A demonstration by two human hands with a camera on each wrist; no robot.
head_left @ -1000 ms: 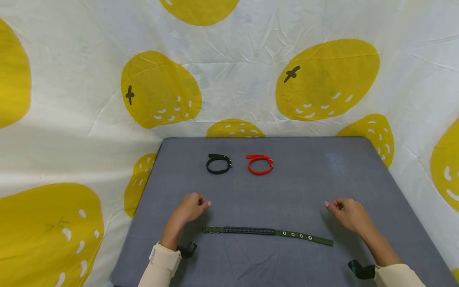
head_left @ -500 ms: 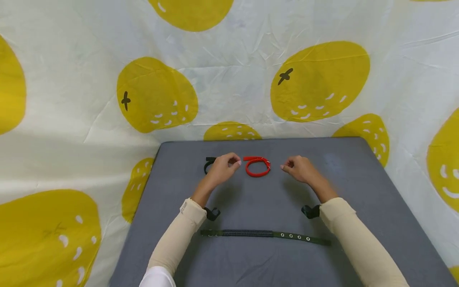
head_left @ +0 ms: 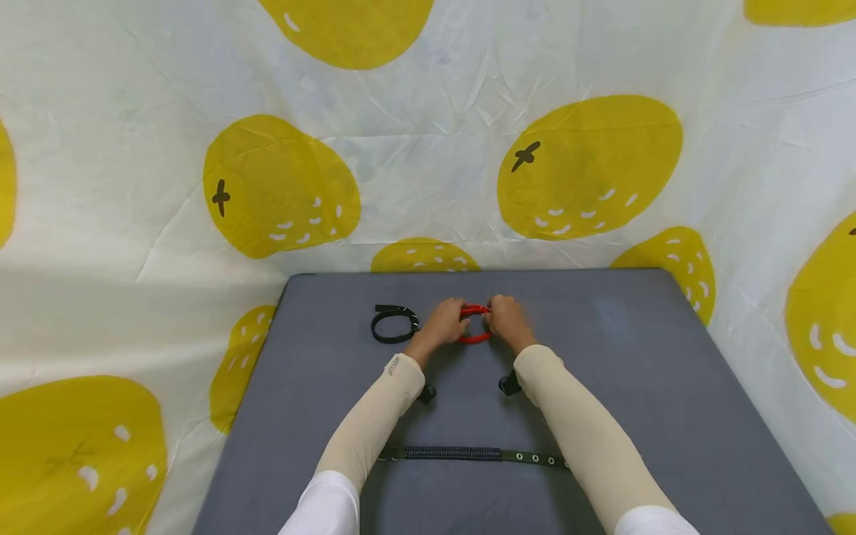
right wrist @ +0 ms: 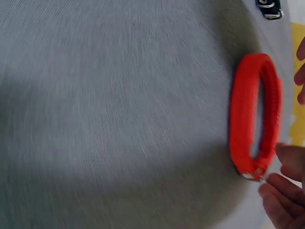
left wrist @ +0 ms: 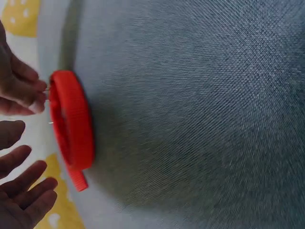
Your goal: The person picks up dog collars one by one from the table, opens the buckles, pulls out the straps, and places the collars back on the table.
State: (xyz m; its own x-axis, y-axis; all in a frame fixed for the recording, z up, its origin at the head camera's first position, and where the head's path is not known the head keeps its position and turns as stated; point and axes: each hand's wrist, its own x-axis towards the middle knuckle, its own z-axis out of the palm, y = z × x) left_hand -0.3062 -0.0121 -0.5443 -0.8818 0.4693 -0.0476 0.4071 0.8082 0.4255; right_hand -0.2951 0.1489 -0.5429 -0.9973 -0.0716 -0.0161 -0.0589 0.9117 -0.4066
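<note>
By red collar [head_left: 475, 339], L hand [head_left: 444, 322] ("Let's Slim" sleeve [head_left: 371, 421]) fingers spread, R hand [head_left: 510, 322] nr buckle [right wrist: 252, 175], grip unclear.

Lit softly in the head view, with a faint sheen toward the far right corner of the table [head_left: 682, 394] and diffuse shadows under the sleeves [head_left: 371, 417]. Dimmer in the wrist views, shadowed around the red collar [left wrist: 80, 124], bowed along the far table edge, blurrier in the right.

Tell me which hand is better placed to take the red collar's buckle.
Likely the right hand: its fingertips are beside the buckle. The left hand is across the red collar, nearer the loose end.
</note>
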